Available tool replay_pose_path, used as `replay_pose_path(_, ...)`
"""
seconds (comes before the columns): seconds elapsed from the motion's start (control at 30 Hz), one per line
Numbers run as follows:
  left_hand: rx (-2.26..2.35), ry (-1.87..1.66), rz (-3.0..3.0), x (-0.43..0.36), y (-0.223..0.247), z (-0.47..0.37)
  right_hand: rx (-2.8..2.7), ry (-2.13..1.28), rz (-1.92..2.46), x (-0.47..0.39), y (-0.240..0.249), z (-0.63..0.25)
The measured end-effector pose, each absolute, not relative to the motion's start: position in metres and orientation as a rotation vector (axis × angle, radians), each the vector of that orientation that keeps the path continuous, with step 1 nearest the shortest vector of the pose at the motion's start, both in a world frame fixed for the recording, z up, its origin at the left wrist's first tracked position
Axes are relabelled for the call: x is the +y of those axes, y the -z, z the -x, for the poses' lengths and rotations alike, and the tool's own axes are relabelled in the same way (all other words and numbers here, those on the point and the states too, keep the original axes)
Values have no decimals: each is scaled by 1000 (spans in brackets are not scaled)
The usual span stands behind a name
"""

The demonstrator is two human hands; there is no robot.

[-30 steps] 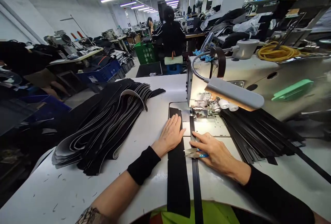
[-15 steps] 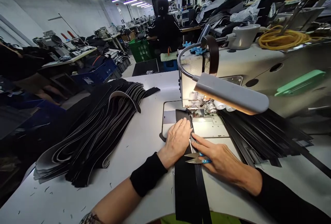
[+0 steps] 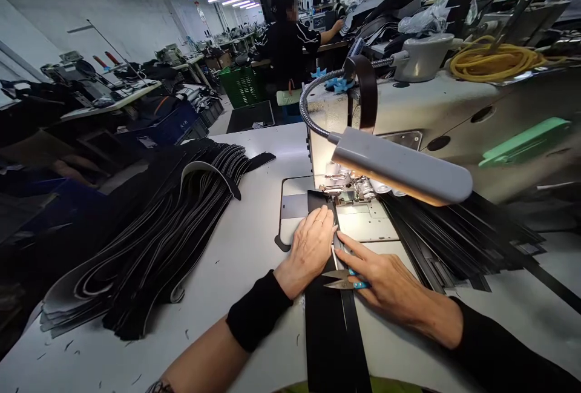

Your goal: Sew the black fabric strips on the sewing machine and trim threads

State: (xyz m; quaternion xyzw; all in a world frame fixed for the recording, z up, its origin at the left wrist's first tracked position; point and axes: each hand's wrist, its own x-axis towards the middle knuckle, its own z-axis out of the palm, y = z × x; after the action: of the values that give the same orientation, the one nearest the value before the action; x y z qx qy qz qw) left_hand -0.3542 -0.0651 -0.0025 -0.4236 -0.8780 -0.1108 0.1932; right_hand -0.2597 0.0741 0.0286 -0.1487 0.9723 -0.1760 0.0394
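Beyond, a blue crate (image 3: 169,131) holds cloth (image 3: 157,106). Fingers together, the left hand (image 3: 313,244) covers fabric (image 3: 330,335); the right hand (image 3: 380,273) clamps scissors (image 3: 340,284).

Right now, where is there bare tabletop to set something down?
White tabletop shows widest between the stack of black strips and your left hand, with scraps nearer you. A smaller patch lies between your right forearm and the flat black fabric. Crowded by the sewing machine: your right hand and scissors.
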Motion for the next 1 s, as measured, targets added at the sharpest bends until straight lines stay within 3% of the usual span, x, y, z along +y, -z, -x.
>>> replay_pose_path(1.0,-2531,293,1145,-63,5,356,2949,551,426,73,-30,262)
